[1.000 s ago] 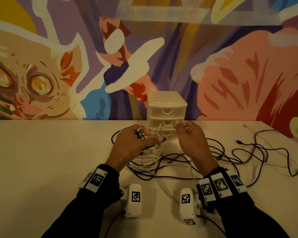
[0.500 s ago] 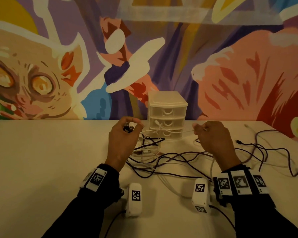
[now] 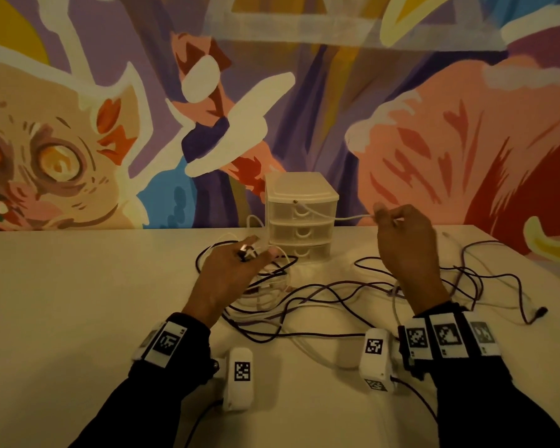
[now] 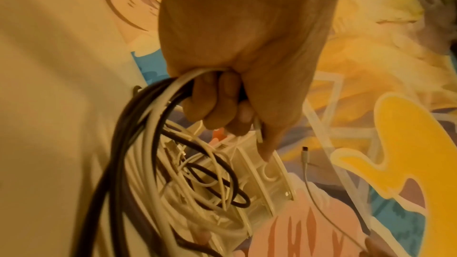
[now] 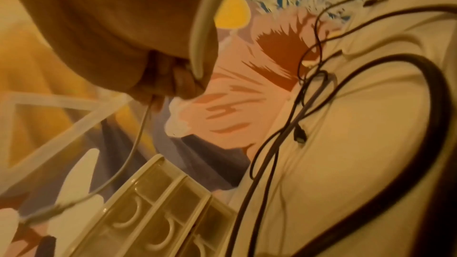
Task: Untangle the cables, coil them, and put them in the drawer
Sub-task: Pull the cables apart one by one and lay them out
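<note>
A tangle of white and dark cables point(image 3: 272, 292) lies on the table in front of a small white three-drawer unit point(image 3: 301, 221), whose drawers are all closed. My left hand point(image 3: 253, 253) grips a bundle of white and dark cable loops point(image 4: 153, 105) just left of the drawers. My right hand point(image 3: 380, 215), raised to the right of the unit, pinches a thin white cable point(image 3: 337, 216). Its free plug end point(image 3: 296, 202) hangs in the air in front of the top drawer. In the right wrist view this thin white cable point(image 5: 138, 138) runs from my fingertips down past the drawer unit point(image 5: 158, 212).
Loose dark cables point(image 3: 466, 279) spread over the right part of the table point(image 3: 78, 302), with a plug point(image 3: 542, 310) near the right edge. A painted mural wall stands right behind the drawer unit.
My right hand has moved right and upward, drawing the thin white cable out of the tangle until its end came free. My left hand has kept its grip on the bundle, barely shifting.
</note>
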